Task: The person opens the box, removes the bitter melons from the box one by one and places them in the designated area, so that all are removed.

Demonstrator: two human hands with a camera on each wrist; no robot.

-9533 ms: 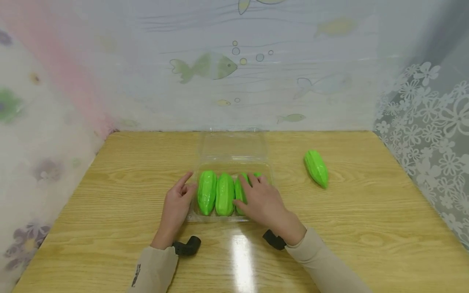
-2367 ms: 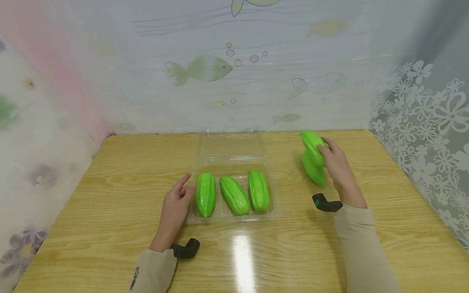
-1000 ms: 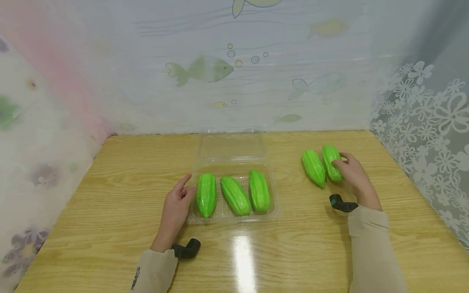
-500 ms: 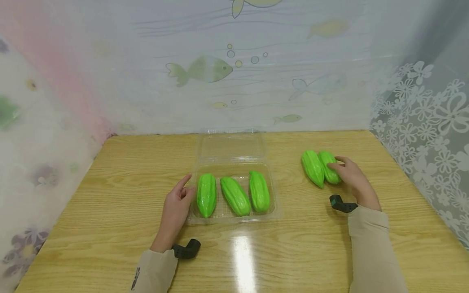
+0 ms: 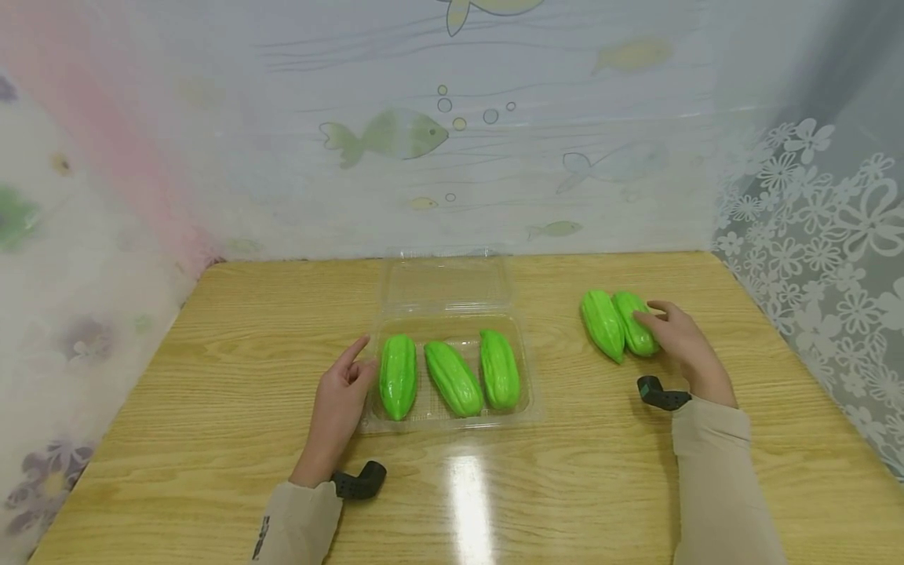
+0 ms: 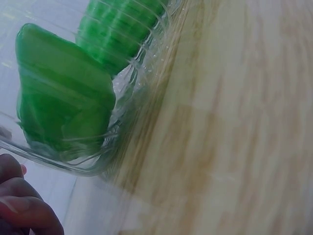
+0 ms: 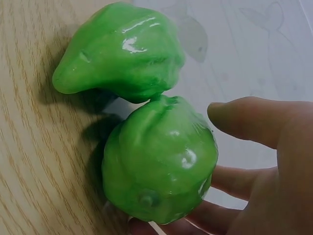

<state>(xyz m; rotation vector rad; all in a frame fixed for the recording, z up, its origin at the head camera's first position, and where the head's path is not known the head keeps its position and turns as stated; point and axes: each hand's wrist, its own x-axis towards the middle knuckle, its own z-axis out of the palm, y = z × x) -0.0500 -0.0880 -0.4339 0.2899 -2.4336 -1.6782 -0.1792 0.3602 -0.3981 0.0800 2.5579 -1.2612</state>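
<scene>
Right hand (image 5: pixel 679 344) at right of centre in the head view, fingers and thumb loosely curled round the nearer of two glossy green toy gourds (image 5: pixel 636 322), both lying on the desk (image 5: pixel 212 439) and touching its neighbour (image 5: pixel 603 324) side by side. Left hand (image 5: pixel 340 402) at lower centre, fingers relaxed and holding nothing, index tip just beside the left edge of the clear plastic clamshell box (image 5: pixel 531 400), lid folded back. Inside, three more gourds: left (image 5: pixel 399 375), middle (image 5: pixel 453 377), right (image 5: pixel 499 368), the middle one lying askew. Likely trouble: slick, rounded skin slipping out of a loose grip; a sideways nudge rolling the neighbour toward the desk's far right edge. Light box, unpinned, apt to skid or tip if bumped. Askew middle gourd liable to block the lid from seating.
</scene>
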